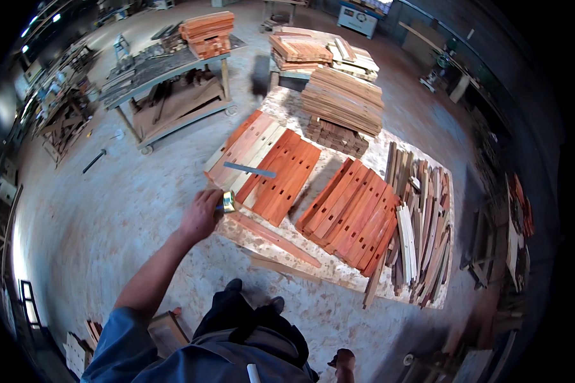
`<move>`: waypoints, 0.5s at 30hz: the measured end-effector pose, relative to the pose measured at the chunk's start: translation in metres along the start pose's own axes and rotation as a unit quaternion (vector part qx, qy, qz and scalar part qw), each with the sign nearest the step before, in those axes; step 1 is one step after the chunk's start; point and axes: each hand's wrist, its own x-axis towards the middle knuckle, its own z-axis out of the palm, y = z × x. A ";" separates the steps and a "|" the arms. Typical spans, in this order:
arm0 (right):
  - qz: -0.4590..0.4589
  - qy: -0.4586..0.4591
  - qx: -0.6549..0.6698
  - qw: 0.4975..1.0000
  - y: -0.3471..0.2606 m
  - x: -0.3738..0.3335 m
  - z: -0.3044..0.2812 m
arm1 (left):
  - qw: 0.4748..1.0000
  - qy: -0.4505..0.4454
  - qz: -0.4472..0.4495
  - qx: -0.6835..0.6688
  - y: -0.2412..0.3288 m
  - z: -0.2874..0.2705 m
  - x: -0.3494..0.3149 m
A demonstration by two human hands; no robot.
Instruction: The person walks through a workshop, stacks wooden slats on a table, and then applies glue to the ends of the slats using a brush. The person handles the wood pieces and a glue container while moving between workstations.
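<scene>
My left hand (pixel 200 216) is closed round a small shiny tape measure (pixel 228 202) with blue and yellowish parts, over the near left corner of the low table (pixel 236 231). Just beyond it, a grey metal strip (pixel 249 170) lies across a row of slotted boards (pixel 280 175), some reddish and some pale. One loose reddish piece (pixel 276 240) lies along the near edge. To the right is a second row of reddish slotted boards (pixel 351 214). My right hand (pixel 344 361) hangs low beside my body, its fingers curled in shadow; what they hold is too dark to make out.
Thin offcut strips (pixel 421 223) are heaped at the table's right end. Stacked brown planks (pixel 343 99) stand at its far side. A wheeled bench (pixel 166 73) bearing more reddish wood stands at the far left. A hammer-like tool (pixel 94 161) lies on the floor.
</scene>
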 end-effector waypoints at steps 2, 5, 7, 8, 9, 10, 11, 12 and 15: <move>0.018 0.024 -0.003 1.000 0.018 -0.016 0.008 | 0.998 -0.026 0.047 0.013 -0.022 0.000 0.031; 0.011 0.029 0.033 0.999 0.057 -0.046 0.029 | 0.992 -0.071 0.104 0.025 -0.060 0.019 0.069; 0.043 0.035 0.062 0.997 0.082 -0.066 0.056 | 0.987 -0.102 0.120 0.017 -0.064 0.022 0.088; 0.043 0.029 0.065 0.997 0.097 -0.072 0.069 | 0.986 -0.076 0.145 0.035 -0.070 0.025 0.095; 0.077 0.011 0.037 0.996 0.096 -0.084 0.088 | 0.982 -0.054 0.172 0.051 -0.076 0.030 0.100; 0.111 0.001 0.014 0.994 0.095 -0.099 0.101 | 0.977 -0.031 0.204 0.059 -0.075 0.034 0.107; 0.099 -0.069 -0.079 0.990 0.122 -0.081 0.102 | 0.981 -0.007 0.195 0.012 -0.076 0.028 0.104; 0.077 -0.071 -0.136 0.985 0.106 -0.105 0.119 | 0.988 0.004 0.151 -0.002 -0.074 0.024 0.095; 0.049 -0.035 -0.065 0.996 0.091 -0.155 0.143 | 0.979 0.039 0.112 -0.166 -0.071 0.029 0.039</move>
